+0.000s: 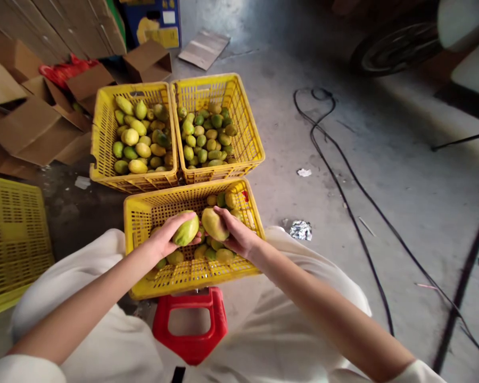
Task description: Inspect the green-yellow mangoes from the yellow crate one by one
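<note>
Grey concrete floor (279,133) carries looped black cable (316,125) and a perforated yellow plastic crate (159,289). Print on a blue cardboard box (155,18) is too blurred to read. A white-bodied vehicle (469,26) is cut off at right. Over the crate, the left hand (166,234) grips an oval green-yellow fruit (186,230), the right hand (234,230) a yellower rounded fruit (214,223), partly hiding more fruit (224,256) below.

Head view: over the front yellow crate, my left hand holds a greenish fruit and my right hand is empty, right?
Not quite: the right hand isn't empty. It holds a yellowish fruit, as the head view shows. The left hand does hold the greenish fruit.
</note>
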Available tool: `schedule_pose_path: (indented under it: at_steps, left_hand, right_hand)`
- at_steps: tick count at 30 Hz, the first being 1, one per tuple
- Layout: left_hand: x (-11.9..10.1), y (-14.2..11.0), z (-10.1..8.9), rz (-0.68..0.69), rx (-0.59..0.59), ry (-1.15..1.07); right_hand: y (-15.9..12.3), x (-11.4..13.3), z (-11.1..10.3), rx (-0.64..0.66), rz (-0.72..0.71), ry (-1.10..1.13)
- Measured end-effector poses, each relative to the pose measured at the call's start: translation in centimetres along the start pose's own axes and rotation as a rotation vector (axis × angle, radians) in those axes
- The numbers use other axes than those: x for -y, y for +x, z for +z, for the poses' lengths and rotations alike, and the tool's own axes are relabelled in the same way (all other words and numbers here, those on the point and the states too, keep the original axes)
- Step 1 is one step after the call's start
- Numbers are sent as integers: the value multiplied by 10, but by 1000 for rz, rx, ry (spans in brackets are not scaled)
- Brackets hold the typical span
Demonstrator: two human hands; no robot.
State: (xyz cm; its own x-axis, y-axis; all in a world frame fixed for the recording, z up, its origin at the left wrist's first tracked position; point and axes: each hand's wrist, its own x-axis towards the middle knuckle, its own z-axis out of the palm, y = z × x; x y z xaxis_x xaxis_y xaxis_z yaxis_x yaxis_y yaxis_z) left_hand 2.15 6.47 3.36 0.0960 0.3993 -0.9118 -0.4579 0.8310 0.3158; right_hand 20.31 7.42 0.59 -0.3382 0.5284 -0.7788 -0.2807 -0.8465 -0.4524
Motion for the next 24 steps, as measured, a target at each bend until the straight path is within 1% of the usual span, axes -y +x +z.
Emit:
schedule_pose_path:
  at_steps: [4,8,10,14,18,20,24]
  left_hand:
    - [6,6,-1,-5,5,-4]
    - [4,7,0,10,-74,-79]
    - [1,4,1,11,-89,-127]
    - [-4,-2,4,14,-94,-225]
    - [-1,-2,6,8,-152,-210]
    - [2,-1,5,12,-118,-160]
    - [4,-4,3,117,12,-79]
  right_hand:
    - [-1,3,0,11,24,-8]
    - [-3,7,1,19,64,28]
    - [-5,7,1,14,39,30]
    - [-4,3,-3,-10,-86,-20]
    - [-1,-7,-5,-24,-108,-91]
    - [-1,-9,-3,-15,-99,-80]
    - [-4,-5,-2,63,-121,-18]
